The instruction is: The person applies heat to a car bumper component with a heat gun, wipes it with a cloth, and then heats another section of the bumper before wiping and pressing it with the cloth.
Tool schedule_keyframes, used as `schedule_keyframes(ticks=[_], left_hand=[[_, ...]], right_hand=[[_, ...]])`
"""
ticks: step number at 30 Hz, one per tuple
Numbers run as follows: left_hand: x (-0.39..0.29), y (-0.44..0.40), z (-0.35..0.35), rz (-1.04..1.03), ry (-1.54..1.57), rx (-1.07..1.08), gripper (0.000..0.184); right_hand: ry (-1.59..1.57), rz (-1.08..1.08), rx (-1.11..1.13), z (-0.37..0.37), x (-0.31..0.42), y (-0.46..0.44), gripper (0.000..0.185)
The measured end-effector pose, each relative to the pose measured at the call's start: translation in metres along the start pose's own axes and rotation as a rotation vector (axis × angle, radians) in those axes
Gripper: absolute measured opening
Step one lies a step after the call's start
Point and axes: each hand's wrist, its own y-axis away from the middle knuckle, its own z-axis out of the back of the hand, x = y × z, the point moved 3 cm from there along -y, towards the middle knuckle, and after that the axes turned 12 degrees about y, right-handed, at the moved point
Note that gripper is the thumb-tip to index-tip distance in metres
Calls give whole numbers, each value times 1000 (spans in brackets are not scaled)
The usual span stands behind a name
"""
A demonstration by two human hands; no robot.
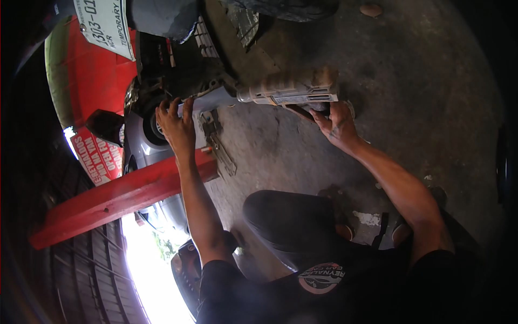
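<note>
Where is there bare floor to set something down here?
Bare floor lies ahead of the knee, between left forearm and right forearm, and outside the latter. Crowded around the left hand: car, red beam, metal pieces.

Free: concrete floor [426, 113] at 2–3 o'clock; floor gap between left forearm [199, 194] and right forearm [391, 175] | Obstacles: red beam [118, 195] 8–9 o'clock; metal tools [220, 148] 10 o'clock; bent knee [270, 213] 6 o'clock.

A dusty, scuffed tool [294, 89] points at a grey panel [215, 100].
</note>
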Motion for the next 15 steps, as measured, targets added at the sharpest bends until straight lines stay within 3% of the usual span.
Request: schedule_keyframes(ticks=[8, 15], left_hand=[[1, 5, -1, 22, 6, 7, 45], [0, 7, 0, 41, 25, 13, 46]], right_hand=[[98, 12, -29, -8, -4, 4, 59], [-65, -74, 69, -14, -15, 3, 64]])
